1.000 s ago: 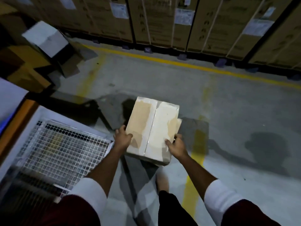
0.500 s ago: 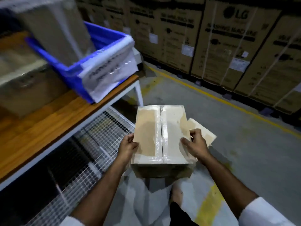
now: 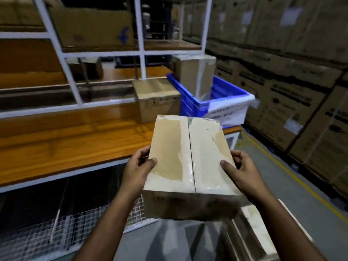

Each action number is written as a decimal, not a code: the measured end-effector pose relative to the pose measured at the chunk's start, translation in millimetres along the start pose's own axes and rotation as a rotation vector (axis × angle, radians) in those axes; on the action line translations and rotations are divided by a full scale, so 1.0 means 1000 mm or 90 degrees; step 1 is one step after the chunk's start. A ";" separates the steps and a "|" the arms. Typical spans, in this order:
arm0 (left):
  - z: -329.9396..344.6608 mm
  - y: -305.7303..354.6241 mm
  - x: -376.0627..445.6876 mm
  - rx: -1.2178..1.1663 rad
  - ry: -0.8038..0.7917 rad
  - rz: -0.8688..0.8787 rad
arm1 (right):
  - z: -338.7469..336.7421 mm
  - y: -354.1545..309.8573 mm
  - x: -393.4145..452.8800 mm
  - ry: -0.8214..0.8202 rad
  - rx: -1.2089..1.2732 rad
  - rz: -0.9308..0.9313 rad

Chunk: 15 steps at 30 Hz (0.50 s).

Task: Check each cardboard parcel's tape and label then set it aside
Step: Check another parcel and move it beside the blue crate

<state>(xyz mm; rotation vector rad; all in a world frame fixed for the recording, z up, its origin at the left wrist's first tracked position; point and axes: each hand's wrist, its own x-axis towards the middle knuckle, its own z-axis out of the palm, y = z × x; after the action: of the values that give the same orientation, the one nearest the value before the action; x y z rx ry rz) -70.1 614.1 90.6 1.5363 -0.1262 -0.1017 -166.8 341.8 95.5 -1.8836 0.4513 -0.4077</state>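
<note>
I hold a cardboard parcel [image 3: 186,153] in the air in front of me, its taped top facing up with clear tape along the centre seam. My left hand [image 3: 138,169] grips its left side, thumb on the top face. My right hand [image 3: 240,171] grips the right side the same way. No label shows on the faces I can see. Another parcel [image 3: 158,98] sits on the wooden table [image 3: 71,146] beyond, and a tall parcel [image 3: 195,74] stands in a blue crate [image 3: 224,102].
A white metal shelf frame [image 3: 141,53] with boxes rises behind the table. A wire mesh shelf [image 3: 62,225] lies under the tabletop. Stacked large cartons [image 3: 293,76] line the right wall along a yellow floor line [image 3: 293,178]. Another taped box [image 3: 259,232] lies low at my right.
The parcel has been lifted from near the floor to table height, still gripped by both hands. My view has swung up toward the table and shelves.
</note>
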 end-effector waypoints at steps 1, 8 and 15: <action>-0.005 0.000 0.005 -0.004 0.019 -0.005 | 0.008 -0.005 0.011 -0.021 -0.010 -0.007; -0.006 -0.015 0.064 0.038 0.097 -0.020 | 0.055 -0.008 0.107 -0.112 -0.143 -0.041; 0.007 -0.024 0.137 0.247 0.138 0.044 | 0.084 -0.018 0.199 -0.152 -0.403 -0.137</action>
<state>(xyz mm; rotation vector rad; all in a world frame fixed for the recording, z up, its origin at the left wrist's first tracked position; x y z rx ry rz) 65.1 586.1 68.8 1.9159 -0.0260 0.1524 48.8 317.7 96.5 -2.5730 0.2270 -0.1816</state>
